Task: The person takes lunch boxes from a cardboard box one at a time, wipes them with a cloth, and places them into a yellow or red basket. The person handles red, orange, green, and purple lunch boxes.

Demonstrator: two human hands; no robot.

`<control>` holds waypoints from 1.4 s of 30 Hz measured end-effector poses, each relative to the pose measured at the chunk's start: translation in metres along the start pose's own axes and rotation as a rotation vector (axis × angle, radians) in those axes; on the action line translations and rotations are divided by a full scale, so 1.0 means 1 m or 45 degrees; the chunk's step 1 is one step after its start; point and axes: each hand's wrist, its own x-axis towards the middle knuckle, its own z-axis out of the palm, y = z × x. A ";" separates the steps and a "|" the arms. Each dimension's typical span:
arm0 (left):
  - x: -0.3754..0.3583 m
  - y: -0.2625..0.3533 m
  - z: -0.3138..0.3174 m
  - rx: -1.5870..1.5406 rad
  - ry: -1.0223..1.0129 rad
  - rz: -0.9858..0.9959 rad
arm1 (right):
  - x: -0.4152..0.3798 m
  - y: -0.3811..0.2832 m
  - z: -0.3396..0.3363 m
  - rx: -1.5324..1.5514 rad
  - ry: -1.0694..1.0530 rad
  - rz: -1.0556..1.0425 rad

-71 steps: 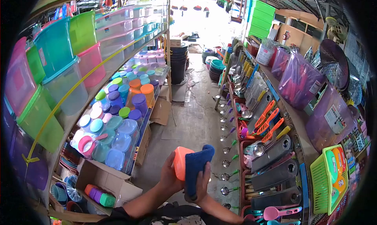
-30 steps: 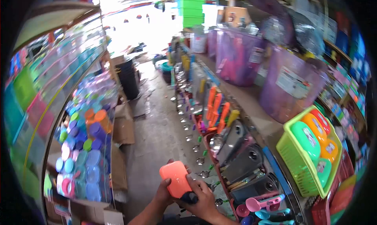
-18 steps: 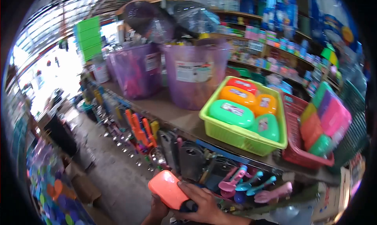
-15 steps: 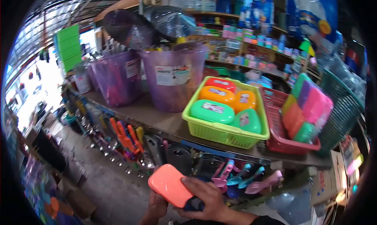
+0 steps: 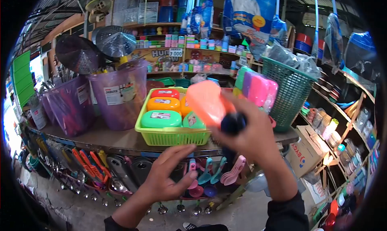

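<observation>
My right hand [image 5: 252, 130] is raised above the right side of the yellow-green basket [image 5: 173, 139], its fingers round an orange plastic box [image 5: 206, 101] and a dark, blurred object [image 5: 233, 123]. Below the basket's front edge, my left hand [image 5: 171, 174] holds nothing, with its fingers and thumb apart. Inside the basket lie a red case [image 5: 164, 93], an orange case [image 5: 163, 104] and a green case [image 5: 160, 119]. The held box hides part of another orange case and the basket's right side.
Purple buckets [image 5: 117, 110] of utensils stand at the left. Behind my right hand are colourful packs [image 5: 260, 90] and a dark green basket [image 5: 288, 90]. Ladles, scoops [image 5: 234, 172] and orange-handled tools [image 5: 86, 166] hang below the table edge [image 5: 117, 144]. A cardboard box [image 5: 304, 152] is at the right.
My view has swung right. My right hand has lifted the orange box and dark object up to the basket. My left hand, formerly beside the box, is now apart from it with fingers spread.
</observation>
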 end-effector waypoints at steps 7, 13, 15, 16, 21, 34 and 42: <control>0.078 -0.013 0.056 0.598 -0.187 0.321 | 0.091 0.091 0.035 -0.611 -0.649 0.658; 0.092 -0.032 0.099 0.841 -0.200 0.254 | 0.095 0.150 0.090 -0.722 -1.032 0.806; 0.090 -0.036 0.105 0.935 -0.222 0.207 | 0.094 0.183 0.126 -0.743 -1.203 0.697; 0.090 -0.036 0.106 0.933 -0.226 0.203 | 0.095 0.183 0.133 -0.757 -1.369 0.584; 0.088 -0.039 0.108 0.940 -0.220 0.180 | 0.095 0.183 0.147 -0.851 -1.570 0.543; 0.087 -0.044 0.108 0.951 -0.200 0.201 | 0.106 0.191 0.161 -0.856 -1.415 0.543; 0.084 -0.040 0.104 0.737 -0.061 0.349 | 0.124 0.175 0.118 -0.709 -1.100 0.376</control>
